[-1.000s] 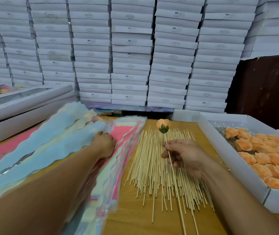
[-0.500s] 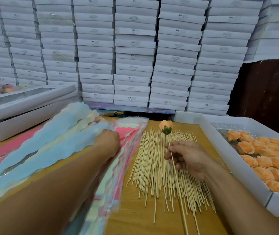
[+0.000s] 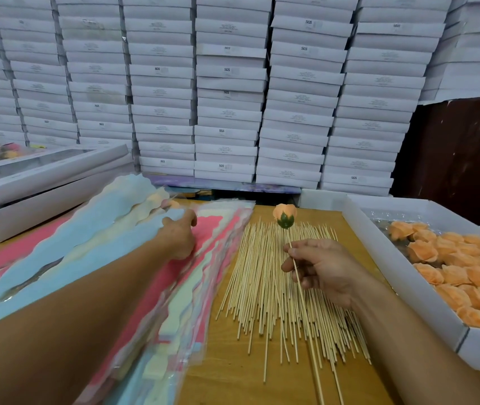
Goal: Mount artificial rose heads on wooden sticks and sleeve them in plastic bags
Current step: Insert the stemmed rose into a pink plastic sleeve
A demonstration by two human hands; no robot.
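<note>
the bags lie fanned in a slippery stack on the left of the table, pastel paper inside clear film. they look thin, limp and likely to cling together, so one is best peeled off by a top edge or corner rather than grabbed flat. the left hand rests on the far end of that stack, knuckles up; its fingertips are hidden, so whether it pinches a bag i cannot tell. right of it lies the loose sticks pile. the right hand pinches one stick partway down, over the pile, with the rose mounted on top. the stick looks light, stiff and snappable; the rose soft. spare roses fill the tray at right.
</note>
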